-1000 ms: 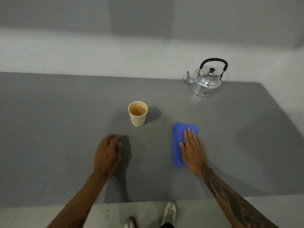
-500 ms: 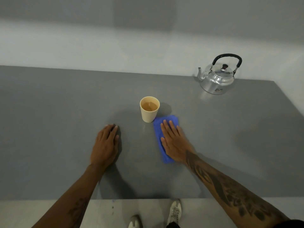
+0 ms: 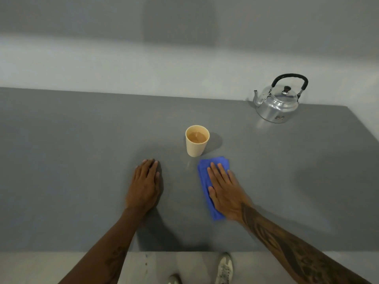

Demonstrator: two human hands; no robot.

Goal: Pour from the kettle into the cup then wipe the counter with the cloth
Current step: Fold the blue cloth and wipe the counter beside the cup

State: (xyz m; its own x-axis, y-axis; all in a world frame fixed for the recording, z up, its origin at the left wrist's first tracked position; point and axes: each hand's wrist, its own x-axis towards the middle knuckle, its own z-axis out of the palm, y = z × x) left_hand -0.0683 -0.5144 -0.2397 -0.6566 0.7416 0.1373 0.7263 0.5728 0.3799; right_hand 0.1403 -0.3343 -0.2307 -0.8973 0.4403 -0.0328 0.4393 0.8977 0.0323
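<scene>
A beige cup (image 3: 196, 147) holding brown liquid stands upright mid-counter. Just below and right of it lies a folded blue cloth (image 3: 203, 175), a little apart from the cup's base. My right hand (image 3: 225, 193) lies flat on the cloth, fingers straight, pressing it onto the grey counter (image 3: 71, 171) and covering its right half. My left hand (image 3: 144, 185) rests palm down on the bare counter to the cup's lower left, holding nothing. The silver kettle (image 3: 276, 105) with a black handle stands upright at the far right corner, spout pointing left.
The counter's front edge runs across the bottom of the view, with pale floor and my shoes (image 3: 224, 269) below it. A pale wall (image 3: 143, 64) borders the counter's far side. The counter's right edge slants close past the kettle.
My right hand has slid the cloth leftward from well right of the cup to just beside it. My left hand stays flat in place. Cup and kettle have not moved.
</scene>
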